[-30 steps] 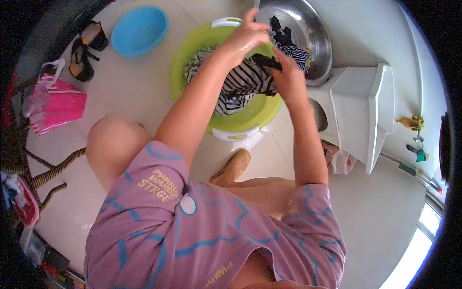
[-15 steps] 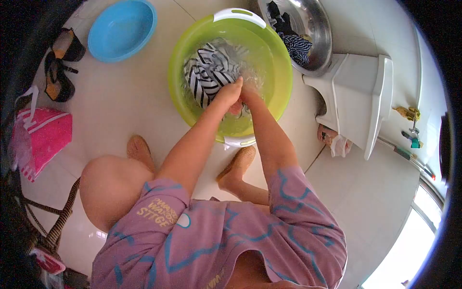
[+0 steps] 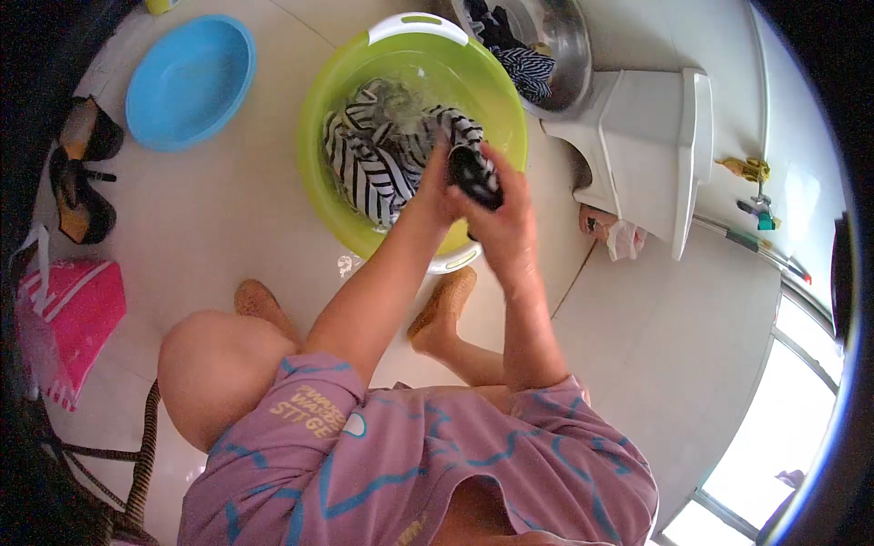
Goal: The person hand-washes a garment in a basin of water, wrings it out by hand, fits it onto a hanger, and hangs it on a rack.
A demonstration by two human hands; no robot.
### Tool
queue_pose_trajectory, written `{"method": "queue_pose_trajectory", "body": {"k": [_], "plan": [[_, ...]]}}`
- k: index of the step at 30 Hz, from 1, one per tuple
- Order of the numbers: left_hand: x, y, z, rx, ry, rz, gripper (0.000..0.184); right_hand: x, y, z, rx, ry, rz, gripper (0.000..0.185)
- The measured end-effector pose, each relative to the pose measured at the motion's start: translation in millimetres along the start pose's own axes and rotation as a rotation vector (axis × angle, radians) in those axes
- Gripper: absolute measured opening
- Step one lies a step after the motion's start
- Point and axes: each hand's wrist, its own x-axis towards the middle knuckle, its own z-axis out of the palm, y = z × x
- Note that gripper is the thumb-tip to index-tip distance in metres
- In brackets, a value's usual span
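My left hand [image 3: 439, 189] and my right hand [image 3: 508, 211] are close together above the near right part of a green tub [image 3: 309, 150]. Between them they grip a bunched, wet-looking dark part of a black-and-white striped garment [image 3: 357, 164]. Its striped cloth runs from my fingers down into the water, where the larger portion lies crumpled. Bubbles and ripples show beside the cloth. My left fingers are partly hidden behind the hand and fabric. The right thumb and fingers curl round the black bunch.
A blue basin [image 3: 187, 86] stands on the floor at the left, near black heeled shoes [image 3: 84, 205] and a pink bag [image 3: 86, 305]. A metal basin [image 3: 569, 64] of dark clothes adjoins the tub's far right side. A white stool [image 3: 637, 155] is beside it.
Both hands have come up out of the water, lifting a dark part of the striped garment. My right hand has turned around it. The view has shifted slightly.
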Motion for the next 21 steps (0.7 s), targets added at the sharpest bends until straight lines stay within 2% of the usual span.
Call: {"method": "queue_pose_trajectory", "body": {"k": [1, 2, 4, 6, 7, 8, 10, 11, 13, 14, 16, 17, 20, 21], "plan": [[3, -1, -6, -0.024, -0.044, -0.005, 0.06, -6, -6, 3, -0.032, 0.001, -0.119, 0.06], [8, -2, -11, -0.048, -0.089, -0.011, 0.056, -9, -7, 9, -0.236, 0.061, -0.236, 0.053], [18, -6, -31, -0.102, -0.17, -0.022, 0.048, 0, -22, 19, -0.28, -0.004, -0.014, 0.037], [25, -9, -48, -0.154, -0.247, -0.028, 0.041, 26, 17, 41, -0.217, 0.172, -0.151, 0.027], [22, -7, -36, 0.022, -0.109, 0.065, 0.035, 40, 31, 46, -0.223, 0.248, -0.201, 0.024], [19, -4, -23, 0.209, 0.043, 0.131, 0.029, 52, 41, 48, -0.218, 0.289, -0.128, 0.027], [17, -3, -15, 0.228, 0.37, 0.203, 0.026, 71, 65, 48, -0.03, 0.295, 0.116, 0.031], [20, 0, -29, 0.258, 0.388, 0.178, 0.023, 75, 78, 51, -0.086, 0.343, 0.178, 0.031], [17, 1, -24, 0.228, 0.397, 0.198, 0.034, 76, 109, 63, -0.199, 0.438, 0.303, 0.033], [8, 5, -10, 0.215, 0.386, 0.204, 0.038, 72, 125, 74, -0.166, 0.391, 0.28, 0.034], [8, 19, -21, 0.049, 0.149, 0.158, 0.048, 60, 123, 92, -0.143, 0.3, 0.108, 0.034], [11, 25, -29, 0.028, 0.18, 0.207, 0.052, 57, 136, 106, -0.173, 0.27, -0.031, 0.034], [11, 34, -30, 0.002, 0.341, 0.288, 0.06, 63, 130, 118, -0.197, -0.031, 0.134, 0.046], [19, 36, -43, 0.006, 0.357, 0.284, 0.061, 67, 146, 132, -0.245, -0.024, 0.111, 0.048]]}}
